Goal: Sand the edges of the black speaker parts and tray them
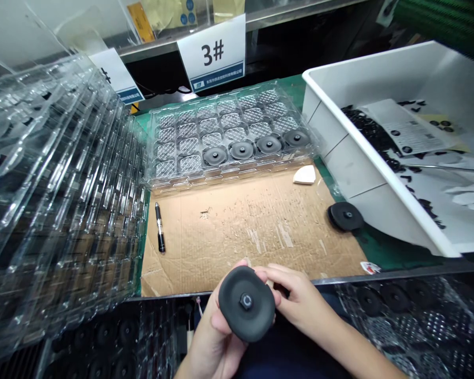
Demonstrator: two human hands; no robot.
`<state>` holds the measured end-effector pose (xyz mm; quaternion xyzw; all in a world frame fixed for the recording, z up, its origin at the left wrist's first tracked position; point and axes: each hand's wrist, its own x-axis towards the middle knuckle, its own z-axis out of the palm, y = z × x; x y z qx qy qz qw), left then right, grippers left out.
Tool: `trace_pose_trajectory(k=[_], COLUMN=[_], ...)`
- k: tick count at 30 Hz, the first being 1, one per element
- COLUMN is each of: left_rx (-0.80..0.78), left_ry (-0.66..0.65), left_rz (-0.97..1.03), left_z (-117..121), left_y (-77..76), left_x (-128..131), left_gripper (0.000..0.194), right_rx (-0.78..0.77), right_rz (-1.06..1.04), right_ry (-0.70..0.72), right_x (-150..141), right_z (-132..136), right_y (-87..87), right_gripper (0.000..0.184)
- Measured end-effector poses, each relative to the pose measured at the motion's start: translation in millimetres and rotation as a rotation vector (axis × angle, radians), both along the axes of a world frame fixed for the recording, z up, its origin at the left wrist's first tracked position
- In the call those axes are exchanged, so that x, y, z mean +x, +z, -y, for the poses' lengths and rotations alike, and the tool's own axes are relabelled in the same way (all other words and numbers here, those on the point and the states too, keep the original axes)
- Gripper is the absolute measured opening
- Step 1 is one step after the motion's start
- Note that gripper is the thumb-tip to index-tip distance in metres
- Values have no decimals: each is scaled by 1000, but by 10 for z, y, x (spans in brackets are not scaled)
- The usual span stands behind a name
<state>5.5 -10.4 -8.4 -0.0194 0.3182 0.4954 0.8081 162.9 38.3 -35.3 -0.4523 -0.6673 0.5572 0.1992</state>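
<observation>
Crowding my left edge: stacked clear trays (75, 200). Then bare cardboard (221, 237), open from pen (159, 226) to a loose disc (342, 216) near the white bin (351, 179). My left hand (217, 342) pinches the held disc (256, 321) by its left rim, low centre, before the cardboard's near edge; right hand (298, 295) bends fingers against its upper-right rim, pinching or not I can't tell. Hub (246, 301) points up, toward me; rounded-square outline, long axis unclear.

Black disc (256, 316) — clear, crosshatched tray (188, 145) — bin pieces (362, 124) seemingly black.
</observation>
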Motion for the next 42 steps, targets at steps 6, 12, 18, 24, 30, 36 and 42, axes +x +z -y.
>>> trace_pose_trajectory(k=[6,12,18,24,30,36,42], left_rx=[15,2,20,39,26,46,44], left_ry=[-3,-20,-6,0,8,1,-8], left_rz=[-2,-9,10,13,-10,-4,-18], left_z=[8,1,-13,-20,9,17,8], left_y=[-9,2,15,1,-33,-44,-34], left_x=[5,-1,21,31,26,15,1], left_gripper=[58,58,55,54,59,59,58], right_rx=[-18,-21,-21,-13,-7,4,20], right_rz=[-14,-7,5,27,31,31,14], right_ry=[8,12,17,17,24,15,-17], right_x=[-5,-7,-16,-27,-28,-39,-25], right_z=[-1,6,7,10,6,19,-6], right_y=[-5,-25,-33,-23,-24,-14,-43], right_gripper=[36,33,29,25,20,20,20])
